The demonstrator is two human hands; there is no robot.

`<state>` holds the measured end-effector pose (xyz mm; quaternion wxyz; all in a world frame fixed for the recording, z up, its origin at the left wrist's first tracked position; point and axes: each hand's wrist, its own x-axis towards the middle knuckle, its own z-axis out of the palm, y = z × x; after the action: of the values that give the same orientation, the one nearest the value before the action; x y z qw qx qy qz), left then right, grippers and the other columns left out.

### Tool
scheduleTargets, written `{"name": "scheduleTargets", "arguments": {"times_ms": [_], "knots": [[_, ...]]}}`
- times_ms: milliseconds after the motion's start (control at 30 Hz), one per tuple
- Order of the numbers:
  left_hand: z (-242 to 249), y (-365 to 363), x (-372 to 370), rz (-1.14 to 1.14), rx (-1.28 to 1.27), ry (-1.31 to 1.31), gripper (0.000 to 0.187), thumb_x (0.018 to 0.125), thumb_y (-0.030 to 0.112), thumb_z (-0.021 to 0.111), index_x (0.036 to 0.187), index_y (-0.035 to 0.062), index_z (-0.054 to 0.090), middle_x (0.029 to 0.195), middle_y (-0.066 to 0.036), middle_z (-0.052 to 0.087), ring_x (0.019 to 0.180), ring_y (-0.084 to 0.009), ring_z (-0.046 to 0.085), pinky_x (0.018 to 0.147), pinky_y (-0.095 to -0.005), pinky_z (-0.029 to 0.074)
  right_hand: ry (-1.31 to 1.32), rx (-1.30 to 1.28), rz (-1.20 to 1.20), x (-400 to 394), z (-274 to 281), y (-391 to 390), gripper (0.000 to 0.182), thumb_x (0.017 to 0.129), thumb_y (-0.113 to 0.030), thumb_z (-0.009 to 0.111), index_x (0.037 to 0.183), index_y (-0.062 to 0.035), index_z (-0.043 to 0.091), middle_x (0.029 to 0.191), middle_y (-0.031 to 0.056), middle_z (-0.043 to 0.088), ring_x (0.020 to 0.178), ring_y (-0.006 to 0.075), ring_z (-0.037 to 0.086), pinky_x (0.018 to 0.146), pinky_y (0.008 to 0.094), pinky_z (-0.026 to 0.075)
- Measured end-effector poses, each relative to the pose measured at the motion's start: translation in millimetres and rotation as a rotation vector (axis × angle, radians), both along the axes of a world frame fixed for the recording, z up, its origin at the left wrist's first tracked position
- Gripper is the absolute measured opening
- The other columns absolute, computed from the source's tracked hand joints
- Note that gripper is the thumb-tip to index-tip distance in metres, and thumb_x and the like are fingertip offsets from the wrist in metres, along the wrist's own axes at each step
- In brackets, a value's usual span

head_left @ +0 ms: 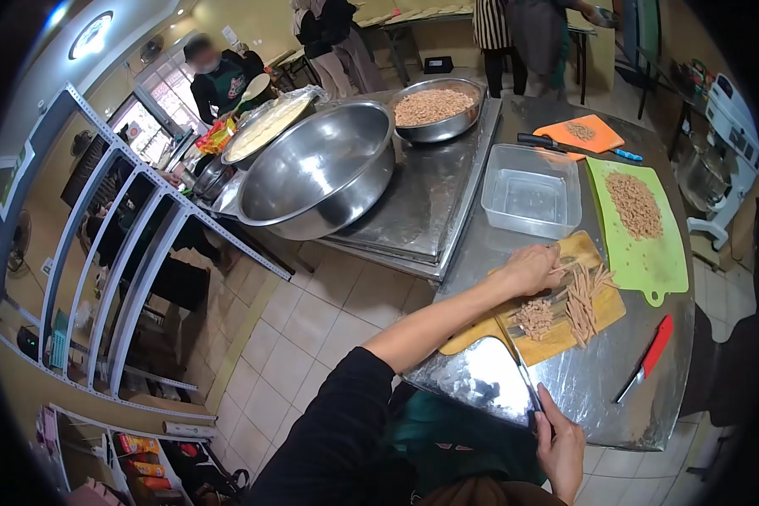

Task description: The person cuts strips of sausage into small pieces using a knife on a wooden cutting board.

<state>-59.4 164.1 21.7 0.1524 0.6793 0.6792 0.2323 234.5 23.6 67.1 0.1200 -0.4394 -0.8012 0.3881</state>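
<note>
My left hand (531, 269) reaches over the wooden cutting board (472, 336), fingers pinched on pinkish-brown strips that look like sausage. More sausage strips (584, 305) lie in a pile beside it, and a heap of small diced pieces (535, 320) sits nearer me. In my right hand (560, 445), at the table's near edge, is the handle of a kitchen knife (521, 368). Its blade points away from me across the board's near edge, left of the diced heap. My left fingertips are partly hidden by the hand.
A clear plastic container (531, 196) stands behind the board. To the right are a green board (671, 260) with diced pieces and a red-handled knife (648, 357). An orange board (603, 128) lies farther back. Large steel bowl (312, 173) and filled bowl (436, 126) occupy the adjoining table. Several people stand beyond.
</note>
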Motion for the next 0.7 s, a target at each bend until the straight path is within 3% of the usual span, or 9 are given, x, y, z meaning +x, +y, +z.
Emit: {"name": "scheduleTargets", "arguments": {"times_ms": [133, 267, 367, 433, 600, 700], "knots": [[25, -10, -7, -0.020, -0.026, -0.159, 0.026, 0.087, 0.023, 0.070, 0.099, 0.0003, 0.065, 0.089, -0.017, 0.074, 0.086, -0.0389, 0.072, 0.077, -0.0476, 0.056, 0.004, 0.100, 0.045, -3, 2, 9, 0.046, 0.098, -0.008, 0.064, 0.143, -0.0190, 0.065, 0.102, 0.0274, 0.072, 0.084, 0.0442, 0.073, 0.077, 0.0476, 0.056], [3, -13, -14, 0.049, 0.023, -0.147, 0.023, 0.087, 0.021, 0.070, 0.098, 0.0016, 0.066, 0.090, -0.018, 0.074, 0.085, -0.0385, 0.072, 0.076, -0.0461, 0.056, -0.092, 0.184, 0.062, -6, 3, 17, 0.044, 0.098, -0.014, 0.068, 0.141, -0.0249, 0.067, 0.083, 0.0199, 0.072, 0.071, 0.0398, 0.069, 0.069, 0.0482, 0.054], [4, -17, -25, 0.096, 0.011, -0.116, 0.018, 0.091, 0.020, 0.068, 0.100, 0.0045, 0.066, 0.089, -0.022, 0.072, 0.085, -0.0381, 0.072, 0.076, -0.0450, 0.056, -0.138, 0.092, 0.048, -11, 13, 17, 0.043, 0.099, -0.015, 0.067, 0.141, -0.0234, 0.067, 0.090, 0.0210, 0.074, 0.079, 0.0434, 0.070, 0.073, 0.0482, 0.055], [-5, -15, -29, 0.068, 0.072, -0.173, 0.021, 0.096, 0.021, 0.069, 0.104, 0.0014, 0.066, 0.089, -0.018, 0.074, 0.086, -0.0293, 0.074, 0.077, -0.0389, 0.057, -0.052, 0.150, 0.048, -6, -5, 15, 0.045, 0.100, -0.018, 0.066, 0.144, -0.0266, 0.064, 0.080, 0.0180, 0.071, 0.074, 0.0411, 0.069, 0.070, 0.0479, 0.054], [26, -11, 4, 0.113, -0.193, -0.122, 0.037, 0.091, 0.031, 0.079, 0.110, 0.0022, 0.067, 0.093, -0.012, 0.074, 0.084, -0.0213, 0.073, 0.078, -0.0364, 0.056, -0.124, 0.137, 0.059, -7, 2, 15, 0.047, 0.102, -0.022, 0.064, 0.148, -0.0294, 0.059, 0.076, 0.0152, 0.069, 0.069, 0.0381, 0.069, 0.065, 0.0478, 0.055], [30, -14, 23, -0.060, -0.155, -0.059, 0.037, 0.089, 0.029, 0.082, 0.113, 0.0050, 0.068, 0.095, -0.011, 0.072, 0.090, -0.0235, 0.072, 0.081, -0.0360, 0.055, -0.096, 0.122, 0.070, -7, -1, 15, 0.049, 0.102, -0.022, 0.063, 0.150, -0.0298, 0.056, 0.075, 0.0143, 0.069, 0.066, 0.0379, 0.069, 0.062, 0.0486, 0.056]]}}
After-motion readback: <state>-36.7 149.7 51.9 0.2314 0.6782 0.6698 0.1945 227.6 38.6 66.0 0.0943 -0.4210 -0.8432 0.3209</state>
